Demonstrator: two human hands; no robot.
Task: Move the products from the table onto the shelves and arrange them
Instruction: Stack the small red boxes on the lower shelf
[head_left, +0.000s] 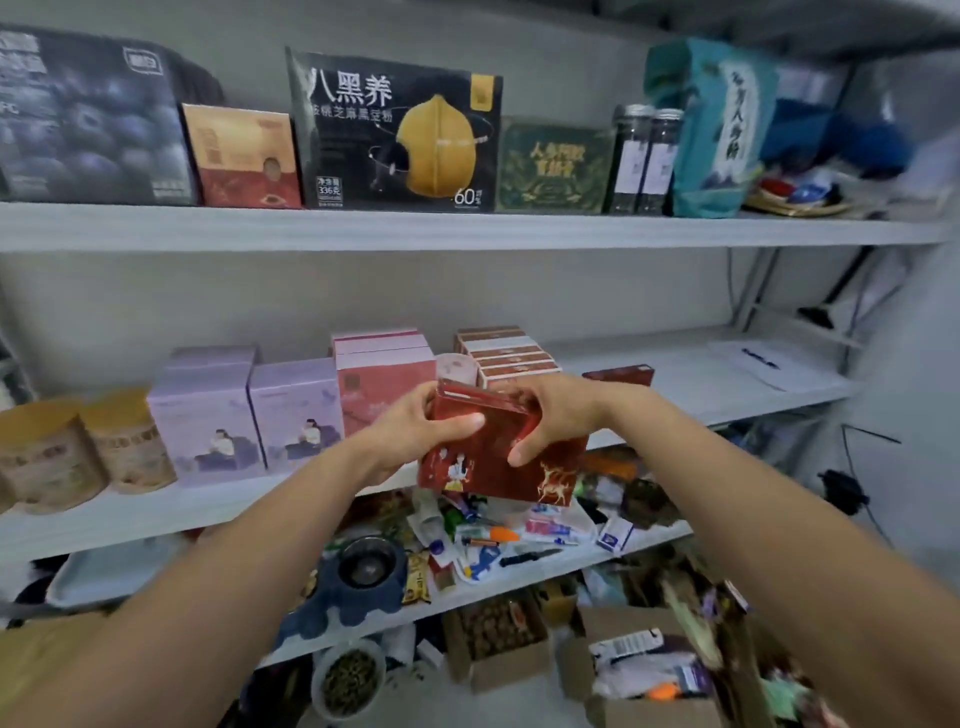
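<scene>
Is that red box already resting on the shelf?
No, the left hand and right hand both hold the red box up in the air in front of the middle shelf.

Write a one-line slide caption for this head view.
Left hand and right hand grip a glossy red carton with deer artwork in front of the white middle shelf.

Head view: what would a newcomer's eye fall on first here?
First the red box, gripped by the left hand and the right hand in front of the middle shelf. Next the large black box with a yellow picture, standing on the top shelf.
</scene>
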